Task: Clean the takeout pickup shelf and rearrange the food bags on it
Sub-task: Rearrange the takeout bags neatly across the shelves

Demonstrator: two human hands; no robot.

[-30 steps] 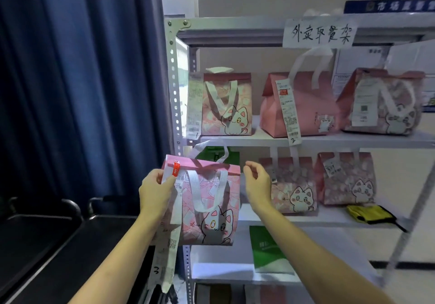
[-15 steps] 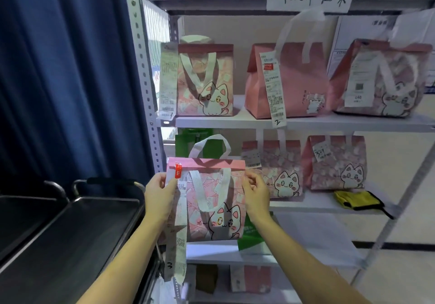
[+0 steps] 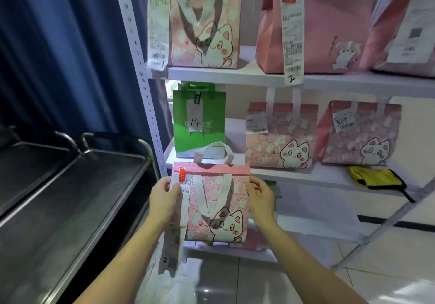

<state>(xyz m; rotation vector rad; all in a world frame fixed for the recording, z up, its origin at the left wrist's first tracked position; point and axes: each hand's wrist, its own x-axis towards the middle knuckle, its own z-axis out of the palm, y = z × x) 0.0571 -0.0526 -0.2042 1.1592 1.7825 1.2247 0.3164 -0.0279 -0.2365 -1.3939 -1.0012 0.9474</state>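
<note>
A: Pink cat bag, head view: where is it?
B: At 6 o'clock of the frame, held upright in the air in front of the shelf's middle board, between both hands. A long receipt hangs from its top left corner under a red sticker, with a handwritten 3 near its lower end.
A: And the hands?
B: The left hand has its fingers closed on the bag's left edge, thumb pressed over the receipt. The right hand grips the right edge, fingers curled round the side.
A: What sits behind it?
B: At 12 o'clock from the held bag a green bag stands on the middle board, marked 14. At 2 o'clock from the held bag, on that board, are 2 more cat-print bags, 1 nearer and 1 farther right, each upright. A yellow cloth lies at 3 o'clock, near the board's front edge.
A: Upper board?
B: A tall cat bag at 12 o'clock, a plain pink bag at 1 o'clock whose receipt ends in a 2, and another bag cut off at the right edge.
A: Left of the shelf?
B: A steel cart at 9 o'clock, before a blue curtain.
</note>
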